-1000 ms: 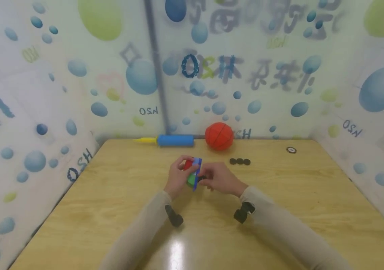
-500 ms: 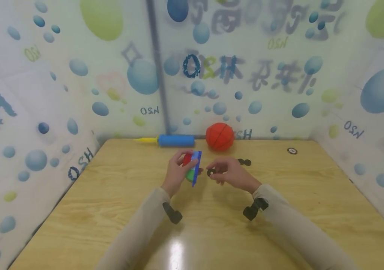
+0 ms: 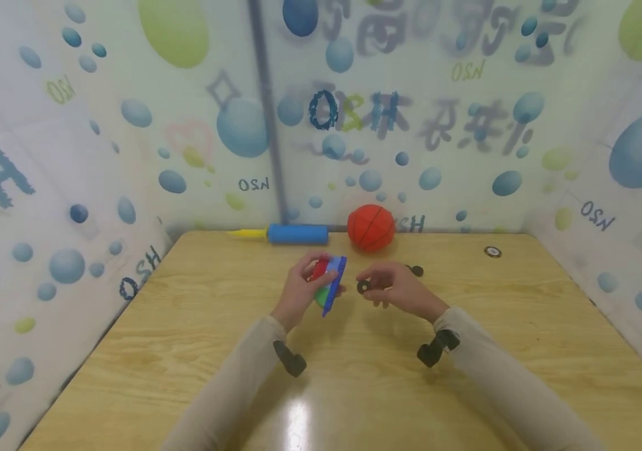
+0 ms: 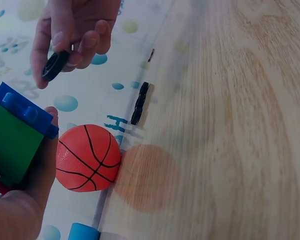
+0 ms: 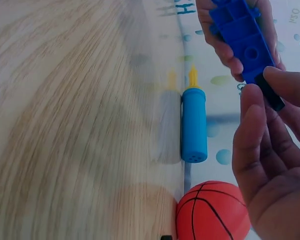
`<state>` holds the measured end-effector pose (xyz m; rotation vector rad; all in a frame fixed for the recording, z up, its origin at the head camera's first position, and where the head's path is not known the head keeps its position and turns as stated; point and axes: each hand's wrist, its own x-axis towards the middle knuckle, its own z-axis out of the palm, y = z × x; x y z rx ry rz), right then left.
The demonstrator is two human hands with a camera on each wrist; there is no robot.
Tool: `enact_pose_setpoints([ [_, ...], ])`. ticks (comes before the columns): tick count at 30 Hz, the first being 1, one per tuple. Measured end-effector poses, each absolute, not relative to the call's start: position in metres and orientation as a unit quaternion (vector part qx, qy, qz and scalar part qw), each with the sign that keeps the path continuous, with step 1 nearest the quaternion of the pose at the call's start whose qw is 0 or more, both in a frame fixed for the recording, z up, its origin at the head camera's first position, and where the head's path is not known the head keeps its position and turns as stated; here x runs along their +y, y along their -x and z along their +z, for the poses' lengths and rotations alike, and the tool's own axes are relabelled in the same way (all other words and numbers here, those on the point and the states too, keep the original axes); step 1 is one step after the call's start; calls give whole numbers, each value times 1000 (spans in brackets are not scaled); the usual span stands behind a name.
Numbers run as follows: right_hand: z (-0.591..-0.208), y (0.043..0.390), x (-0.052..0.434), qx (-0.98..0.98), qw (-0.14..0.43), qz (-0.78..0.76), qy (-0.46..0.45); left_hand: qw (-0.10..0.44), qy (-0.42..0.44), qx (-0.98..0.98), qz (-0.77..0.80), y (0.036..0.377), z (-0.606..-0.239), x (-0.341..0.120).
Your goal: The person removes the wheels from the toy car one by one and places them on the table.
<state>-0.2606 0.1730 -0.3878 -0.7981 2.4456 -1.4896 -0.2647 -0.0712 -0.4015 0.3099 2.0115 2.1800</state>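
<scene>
My left hand grips a toy vehicle, thumb across its side, tilted above the table. It has a blue base with red, light blue and green parts; in the right wrist view the underside of the base shows axle stubs and a round hole. Just right of it, apart from the base in the head view, my right hand pinches a small black toy wheel between thumb and fingers. Some of the vehicle is hidden by the left hand.
Beyond the hands, a blue pump with a yellow nozzle lies near a red basketball. Black wheels lie in a row, partly behind the right hand in the head view. A round black-and-white disc lies at far right.
My right hand has drawn back to the right from the vehicle's base, with the black wheel in its fingers. The left hand keeps its grip and shifts only slightly.
</scene>
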Motion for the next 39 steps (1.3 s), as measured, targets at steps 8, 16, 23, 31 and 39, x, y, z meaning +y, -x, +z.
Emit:
enact_pose_setpoints([
  [8, -392, 267, 188, 833, 102, -486, 243, 90, -117, 687, 712, 262, -402, -73],
  [16, -397, 270, 208, 845, 101, -469, 235, 127, -136, 708, 681, 258, -399, -75],
  [23, -403, 278, 224, 855, 85, -456, 232, 147, -159, 726, 652, 255, -398, -77],
  [31, -406, 284, 241, 873, 83, -432, 208, 107, -190, 780, 586, 258, -406, -81],
  [39, -413, 293, 260, 884, 81, -420, 192, 40, -197, 834, 514, 256, -406, -83],
])
